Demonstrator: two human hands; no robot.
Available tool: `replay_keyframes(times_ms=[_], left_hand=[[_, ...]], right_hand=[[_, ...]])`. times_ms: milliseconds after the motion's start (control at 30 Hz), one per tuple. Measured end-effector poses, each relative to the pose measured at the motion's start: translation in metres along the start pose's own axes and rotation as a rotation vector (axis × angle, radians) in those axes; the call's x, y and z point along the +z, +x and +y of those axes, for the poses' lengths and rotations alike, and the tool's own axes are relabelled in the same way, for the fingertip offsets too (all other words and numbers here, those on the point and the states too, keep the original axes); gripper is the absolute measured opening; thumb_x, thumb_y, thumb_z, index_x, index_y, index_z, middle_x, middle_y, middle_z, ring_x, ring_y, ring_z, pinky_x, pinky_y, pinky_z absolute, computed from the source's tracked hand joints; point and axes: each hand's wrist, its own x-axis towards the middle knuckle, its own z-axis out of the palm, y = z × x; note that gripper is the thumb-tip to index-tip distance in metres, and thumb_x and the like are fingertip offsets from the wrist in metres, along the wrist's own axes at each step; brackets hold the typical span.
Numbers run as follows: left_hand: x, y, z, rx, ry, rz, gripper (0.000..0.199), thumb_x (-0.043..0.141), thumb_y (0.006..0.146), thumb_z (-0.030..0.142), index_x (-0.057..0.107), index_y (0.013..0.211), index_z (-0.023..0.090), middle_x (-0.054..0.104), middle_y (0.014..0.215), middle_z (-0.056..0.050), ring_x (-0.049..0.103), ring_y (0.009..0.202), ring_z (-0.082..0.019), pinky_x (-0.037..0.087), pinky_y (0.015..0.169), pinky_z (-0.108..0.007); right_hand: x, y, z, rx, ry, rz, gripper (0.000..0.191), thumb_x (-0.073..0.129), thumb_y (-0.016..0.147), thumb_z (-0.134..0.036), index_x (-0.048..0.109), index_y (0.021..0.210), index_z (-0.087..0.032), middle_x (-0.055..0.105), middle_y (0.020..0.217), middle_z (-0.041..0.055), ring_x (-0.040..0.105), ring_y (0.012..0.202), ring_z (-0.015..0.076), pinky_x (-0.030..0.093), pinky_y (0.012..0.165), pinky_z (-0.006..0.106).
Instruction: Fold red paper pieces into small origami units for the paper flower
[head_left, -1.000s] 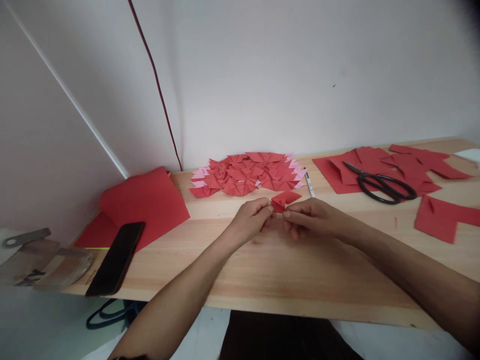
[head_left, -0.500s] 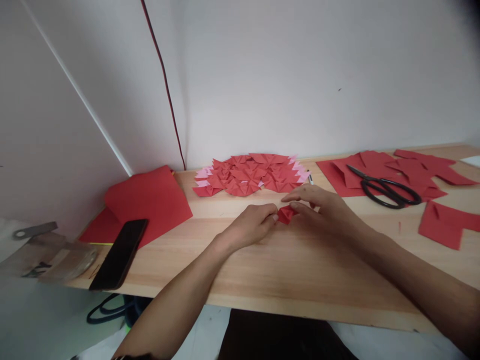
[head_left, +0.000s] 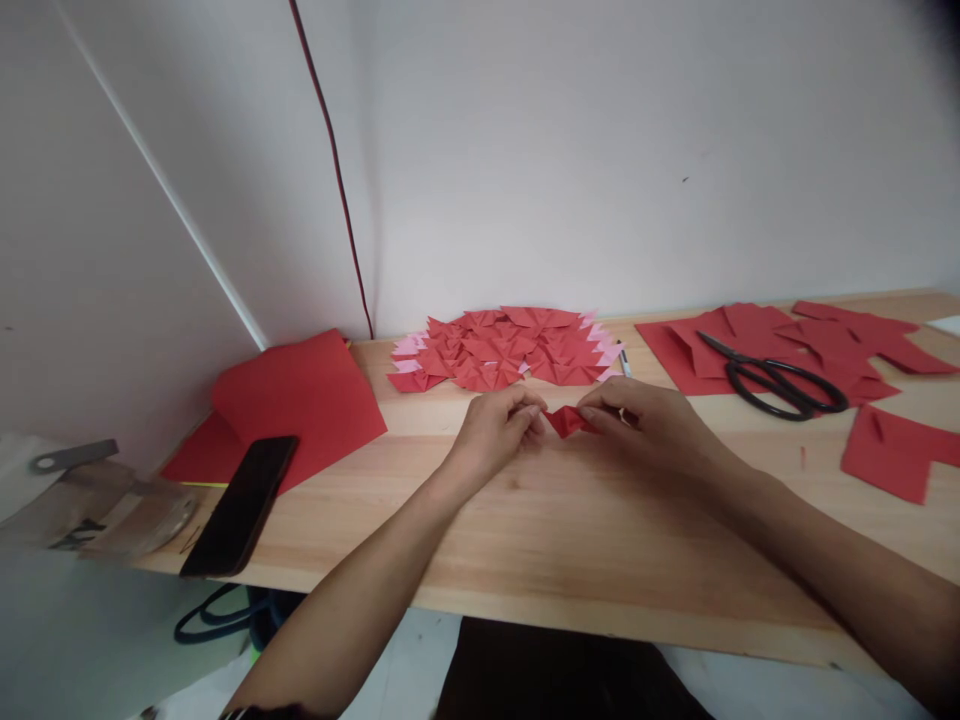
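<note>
Between my two hands is a small folded red paper piece [head_left: 568,421], low over the wooden table [head_left: 570,560]. My left hand [head_left: 498,430] pinches its left tip between thumb and fingers. On the other side, my right hand [head_left: 637,415] grips the right end, thumb in front and fingers behind. Behind my hands, near the wall, lies a spread of folded red and pink paper pieces [head_left: 495,350].
Black-handled scissors [head_left: 784,385] rest on red sheets [head_left: 675,370] at the right, with a cut red piece [head_left: 889,455] nearer. At the left, a black phone [head_left: 240,508] overlaps red paper [head_left: 300,400]; a clear plastic container [head_left: 142,515] sits beside it.
My left hand has shifted slightly up and left, its fingers now at the left tip. More of the folded paper shows, and it looks wider between my hands.
</note>
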Motion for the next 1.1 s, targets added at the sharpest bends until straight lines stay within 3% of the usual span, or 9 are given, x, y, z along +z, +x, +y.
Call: replay_keyframes(times_ms=[133, 433, 633, 1100], left_hand=[[-0.0007, 0.0009, 0.0010, -0.016, -0.127, 0.024, 0.012, 0.050, 0.084, 0.018, 0.059, 0.091, 0.013, 0.066, 0.078, -0.005, 0.064, 0.065, -0.012, 0.046, 0.055, -0.020], [-0.0003, 0.0009, 0.0031, 0.031, -0.091, 0.024, 0.004, 0.059, 0.076, 0.012, 0.056, 0.077, 0.014, 0.062, 0.074, -0.001, 0.061, 0.065, -0.010, 0.044, 0.061, -0.020], [-0.0015, 0.0010, 0.0005, 0.082, -0.054, 0.019, 0.003, 0.053, 0.080, 0.013, 0.053, 0.080, 0.016, 0.060, 0.072, 0.000, 0.057, 0.065, -0.009, 0.042, 0.060, -0.019], [-0.0045, 0.0067, -0.0010, 0.006, -0.258, 0.094, 0.005, 0.049, 0.083, 0.014, 0.047, 0.080, 0.016, 0.063, 0.070, -0.002, 0.063, 0.066, -0.012, 0.045, 0.058, -0.021]], right_hand=[[-0.0014, 0.0001, -0.0043, 0.002, -0.037, 0.038, 0.022, 0.046, 0.087, -0.035, 0.063, 0.077, -0.023, 0.062, 0.076, 0.0040, 0.053, 0.066, 0.0183, 0.037, 0.062, 0.032], [0.0007, -0.0014, -0.0019, -0.017, -0.057, 0.073, 0.022, 0.048, 0.087, -0.033, 0.064, 0.077, -0.023, 0.063, 0.073, 0.0019, 0.053, 0.064, 0.0158, 0.038, 0.058, 0.029], [0.0012, -0.0012, -0.0002, -0.031, -0.059, 0.095, 0.020, 0.049, 0.087, -0.031, 0.065, 0.078, -0.023, 0.063, 0.074, 0.0013, 0.053, 0.063, 0.0147, 0.038, 0.058, 0.028], [0.0028, -0.0025, -0.0021, 0.101, 0.041, 0.085, 0.019, 0.050, 0.085, -0.031, 0.061, 0.072, -0.022, 0.059, 0.068, -0.0015, 0.047, 0.058, 0.0126, 0.036, 0.055, 0.026]])
